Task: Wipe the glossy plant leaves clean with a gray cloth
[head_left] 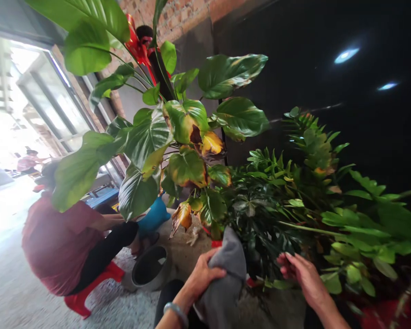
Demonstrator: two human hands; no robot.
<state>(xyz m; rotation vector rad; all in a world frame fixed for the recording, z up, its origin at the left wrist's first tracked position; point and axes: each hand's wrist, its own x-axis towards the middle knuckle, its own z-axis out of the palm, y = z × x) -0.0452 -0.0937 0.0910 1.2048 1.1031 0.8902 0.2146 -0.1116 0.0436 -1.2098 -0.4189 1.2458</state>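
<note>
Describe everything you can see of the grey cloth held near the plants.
The soft grey fabric cloth looks plain, thick and matte, rather like fleece. It is bunched and creased, rising to a rounded peak beside the lower leaves of the dark green leafy plant and hanging down towards the bottom edge. The left hand grips its left side, fingers curled over a fold. The right hand is apart from it.

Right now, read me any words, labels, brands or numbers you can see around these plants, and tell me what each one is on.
None: no readable text shows anywhere in this view.
The grey cloth gripped in the left hand is plain, and the right hand is among bare leaves.
The red ribbon, blue container, grey pot and the other person's red shirt show no lettering.
</note>
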